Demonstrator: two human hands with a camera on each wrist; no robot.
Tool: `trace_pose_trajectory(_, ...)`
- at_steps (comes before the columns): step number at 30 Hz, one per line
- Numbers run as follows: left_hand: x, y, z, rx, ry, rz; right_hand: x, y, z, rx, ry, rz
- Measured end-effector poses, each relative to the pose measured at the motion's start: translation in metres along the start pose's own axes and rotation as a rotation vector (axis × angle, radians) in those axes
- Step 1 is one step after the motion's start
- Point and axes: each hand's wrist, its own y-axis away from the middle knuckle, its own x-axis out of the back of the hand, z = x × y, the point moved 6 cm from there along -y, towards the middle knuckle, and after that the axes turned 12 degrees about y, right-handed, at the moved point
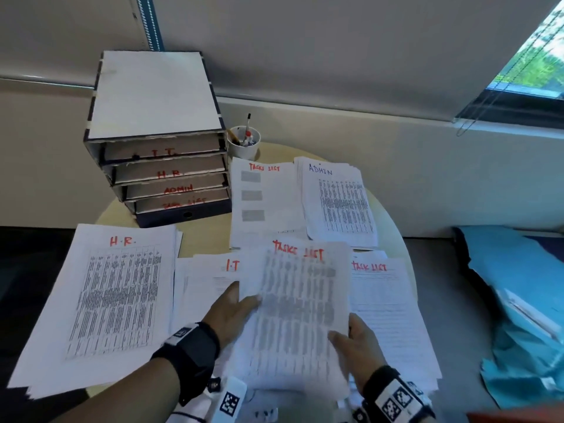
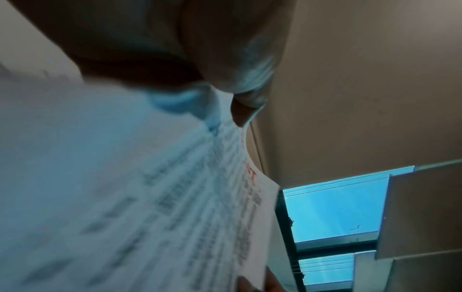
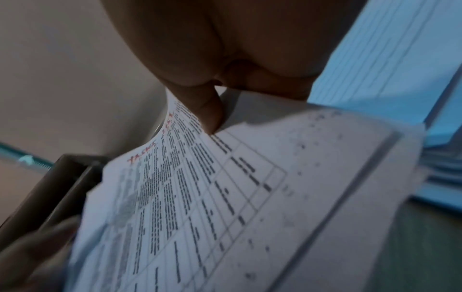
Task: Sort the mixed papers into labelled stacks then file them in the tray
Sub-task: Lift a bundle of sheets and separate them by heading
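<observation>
Right now both my hands hold one TASK LIST sheet [image 1: 297, 312] lifted off the surface [image 1: 207, 236], its long axis running away from me: left hand [image 1: 232, 312] pinching its left edge, right hand [image 1: 355, 343] curled on the lower right edge. Beyond the sheet lies the TASK LIST stack [image 1: 265, 199], nearer my right hand than my left, I judge. Left of that stack stands the tray [image 1: 158, 132], with slots marked I.T., H.R., ADMIN and TASK LIST; I cannot tell whether they hold papers.
</observation>
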Motion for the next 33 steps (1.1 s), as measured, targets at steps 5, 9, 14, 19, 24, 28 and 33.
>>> trace_pose_trajectory(5,0.058,0.004,-0.020,0.194,-0.774,0.472,0.082,-0.031,0.030,-0.154,0.094,0.196)
trace_pose_trajectory(9,0.077,0.011,-0.049,0.418,-0.993,0.397,0.127,-0.048,0.055,-0.211,0.220,0.227)
trace_pose_trajectory(14,0.087,0.008,-0.058,0.451,-0.896,0.434,0.143,-0.107,0.134,-0.265,0.413,0.248)
trace_pose_trajectory(19,0.096,0.010,-0.061,0.361,-0.694,0.455,0.125,-0.075,0.103,-0.396,0.515,0.231)
trace_pose_trajectory(24,0.097,0.014,-0.064,0.337,-0.673,0.453,0.118,-0.056,0.084,-0.407,0.431,0.211)
trace_pose_trajectory(28,0.095,0.017,-0.062,0.315,-0.636,0.455,0.111,-0.050,0.072,-0.347,0.436,0.211)
trace_pose_trajectory(33,0.080,0.027,-0.025,0.144,-0.884,0.528,0.104,-0.040,0.043,-0.186,0.354,0.299)
